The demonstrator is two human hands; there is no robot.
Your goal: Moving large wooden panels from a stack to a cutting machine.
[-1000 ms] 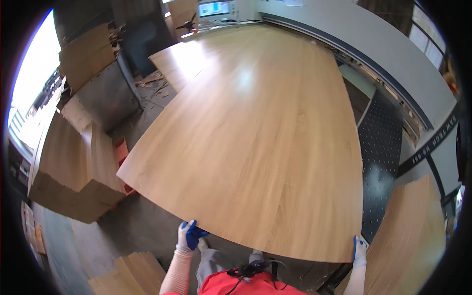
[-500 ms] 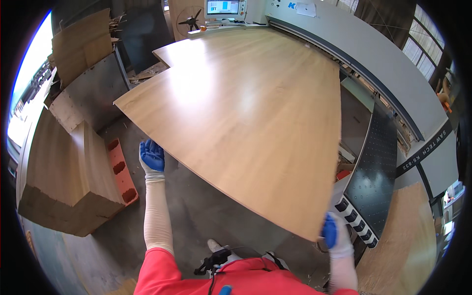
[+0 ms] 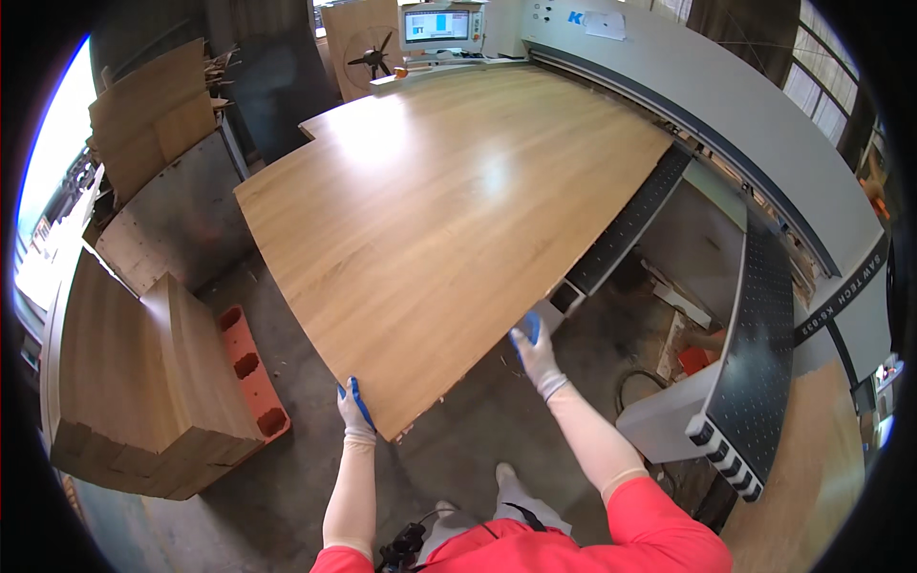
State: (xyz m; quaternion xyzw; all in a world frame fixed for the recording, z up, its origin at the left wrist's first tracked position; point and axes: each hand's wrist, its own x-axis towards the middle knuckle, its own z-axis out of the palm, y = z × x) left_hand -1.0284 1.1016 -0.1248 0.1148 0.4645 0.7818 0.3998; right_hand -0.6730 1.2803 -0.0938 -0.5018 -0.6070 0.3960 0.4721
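Steering the big panel by its near corner

My left hand (image 3: 355, 413) and right hand (image 3: 535, 346), fingers clamped on the large light-oak laminated board (image 3: 449, 205) filling the frame's centre, should keep it level, pushing evenly across the grey saw table (image 3: 764, 325).

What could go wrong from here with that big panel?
1. Both gloved hands, left hand and right hand, grip only the near edge of the large wooden panel, so it might tip or slip.
2. The panel's corner hangs past the machine table; swinging it may strike the stack of boards.
3. A cable lies on the floor near the feet, a possible trip.
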